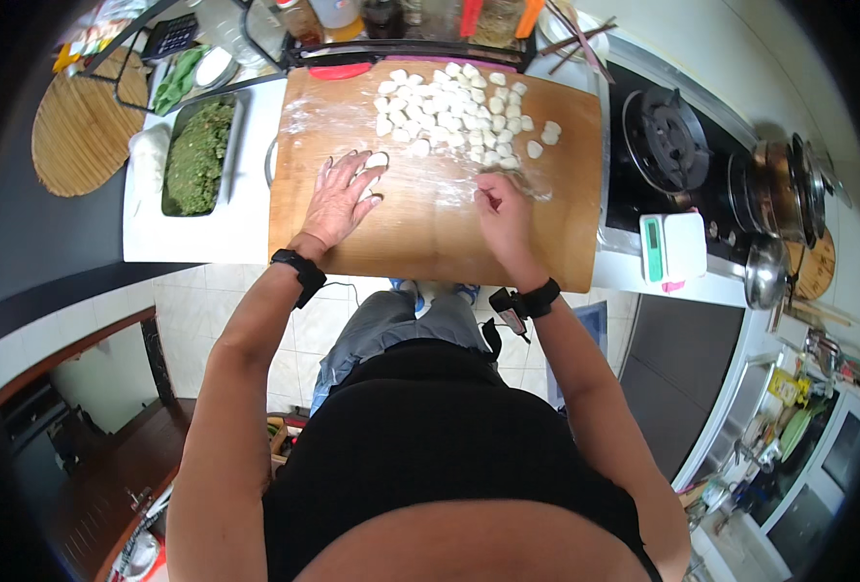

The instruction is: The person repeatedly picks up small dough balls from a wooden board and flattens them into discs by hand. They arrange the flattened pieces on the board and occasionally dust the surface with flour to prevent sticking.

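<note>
A floured wooden board [415, 240] lies before me, with many small white dough pieces [452, 109] spread over its far middle and right. On the board's left part rests my left hand [339, 190], palm down with fingers spread; a few dough pieces [377, 159] show at and between its fingertips. My right hand [503, 207] is over the board's right part, just nearer to me than the dough cluster. Its fingers are curled, and whether anything is inside them is hidden.
Left of the board stand a metal tray of green filling [201, 156] and a white wrapped bundle [149, 164]. A kitchen scale [673, 247] and a gas stove [666, 142] are on the right. A black rack [412, 54] with jars borders the board's far edge.
</note>
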Motion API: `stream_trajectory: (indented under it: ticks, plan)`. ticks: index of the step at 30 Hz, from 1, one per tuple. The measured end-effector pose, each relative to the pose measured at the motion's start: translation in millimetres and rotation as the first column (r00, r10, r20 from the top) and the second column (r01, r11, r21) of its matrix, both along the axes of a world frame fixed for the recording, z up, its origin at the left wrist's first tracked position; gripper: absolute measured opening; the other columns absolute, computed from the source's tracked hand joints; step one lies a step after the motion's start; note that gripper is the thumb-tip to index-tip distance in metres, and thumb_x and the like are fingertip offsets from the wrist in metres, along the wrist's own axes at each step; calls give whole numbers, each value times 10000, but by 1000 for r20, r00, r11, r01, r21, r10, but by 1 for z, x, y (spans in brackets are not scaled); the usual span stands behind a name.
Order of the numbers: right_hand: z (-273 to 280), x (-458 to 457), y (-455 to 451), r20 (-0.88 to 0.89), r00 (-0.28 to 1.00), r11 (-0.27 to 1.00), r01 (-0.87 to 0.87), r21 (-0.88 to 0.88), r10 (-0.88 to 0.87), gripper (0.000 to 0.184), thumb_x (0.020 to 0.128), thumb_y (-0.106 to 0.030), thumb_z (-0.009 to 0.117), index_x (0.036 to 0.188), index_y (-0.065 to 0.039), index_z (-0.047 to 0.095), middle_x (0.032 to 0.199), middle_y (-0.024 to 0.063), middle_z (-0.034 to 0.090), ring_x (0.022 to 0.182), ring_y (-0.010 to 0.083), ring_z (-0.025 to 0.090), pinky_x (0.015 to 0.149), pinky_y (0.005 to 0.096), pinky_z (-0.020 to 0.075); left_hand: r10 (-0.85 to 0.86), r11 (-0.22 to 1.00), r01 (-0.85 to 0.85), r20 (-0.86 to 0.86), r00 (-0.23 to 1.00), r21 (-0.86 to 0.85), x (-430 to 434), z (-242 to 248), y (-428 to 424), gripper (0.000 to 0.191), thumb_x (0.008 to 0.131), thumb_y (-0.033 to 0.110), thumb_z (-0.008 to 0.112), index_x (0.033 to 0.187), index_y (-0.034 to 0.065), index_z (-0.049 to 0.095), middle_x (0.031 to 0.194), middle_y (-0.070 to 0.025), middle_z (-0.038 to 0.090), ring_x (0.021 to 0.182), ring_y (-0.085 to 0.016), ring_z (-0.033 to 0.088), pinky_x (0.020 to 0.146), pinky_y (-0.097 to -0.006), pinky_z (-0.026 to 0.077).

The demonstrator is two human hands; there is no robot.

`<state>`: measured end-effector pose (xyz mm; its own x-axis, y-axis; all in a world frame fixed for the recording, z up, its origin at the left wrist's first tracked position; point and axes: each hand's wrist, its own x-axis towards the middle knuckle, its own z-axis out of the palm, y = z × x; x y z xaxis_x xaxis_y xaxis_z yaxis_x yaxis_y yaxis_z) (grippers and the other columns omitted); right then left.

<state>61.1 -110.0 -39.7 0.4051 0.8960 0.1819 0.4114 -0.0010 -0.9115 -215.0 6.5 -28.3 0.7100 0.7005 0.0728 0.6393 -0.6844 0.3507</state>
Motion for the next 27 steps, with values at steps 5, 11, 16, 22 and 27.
stream_trajectory:
  ticks: [5, 11, 16, 22, 27]
  plan:
    - [18, -35, 30, 72, 983, 985, -165, -46, 168, 204, 859, -5, 723, 1057, -46, 691, 1008, 96, 661, 736, 239, 665, 694, 344, 563, 183, 983, -178, 176, 967, -45, -29, 2, 6, 745, 884, 348, 752, 1532, 190, 420, 1594, -113, 397, 1484, -374, 338, 1232, -597, 195]
    - [28, -108, 92, 361, 845, 897, -440, 52, 394, 247, 837, -76, 748, 1078, -46, 704, 1126, 116, 613, 1050, 301, 615, 902, 390, 527, 151, 986, -142, 108, 983, -92, -35, 0, 4, 723, 902, 274, 726, 1543, 155, 412, 1596, -141, 408, 1492, -358, 348, 1237, -549, 232]
    - [5, -106, 93, 557, 693, 852, -522, -50, 458, 259, 783, -25, 672, 1037, -71, 700, 1127, 109, 593, 1120, 324, 563, 960, 431, 475, 251, 966, -235, 186, 950, -105, -46, 13, 9, 784, 858, 168, 726, 1559, 85, 385, 1593, -202, 397, 1505, -405, 322, 1256, -527, 217]
    - [11, -61, 42, 591, 693, 891, -440, -107, 413, 436, 827, -112, 671, 1254, -52, 605, 1284, 137, 572, 1183, 358, 539, 1050, 489, 417, 458, 858, -514, 467, 756, -10, -71, 74, 102, 360, 880, 66, 712, 1223, 8, 620, 1216, -206, 622, 1023, -325, 676, 878, -412, 548]
    - [-2, -61, 42, 604, 671, 884, -449, -131, 430, 578, 868, -222, 691, 1381, -15, 520, 1396, 180, 520, 1245, 405, 503, 1055, 532, 397, 761, 550, -833, 448, 469, -61, -126, 65, 260, 186, 880, 129, 682, 1025, 33, 750, 898, -168, 757, 870, -308, 747, 800, -400, 570]
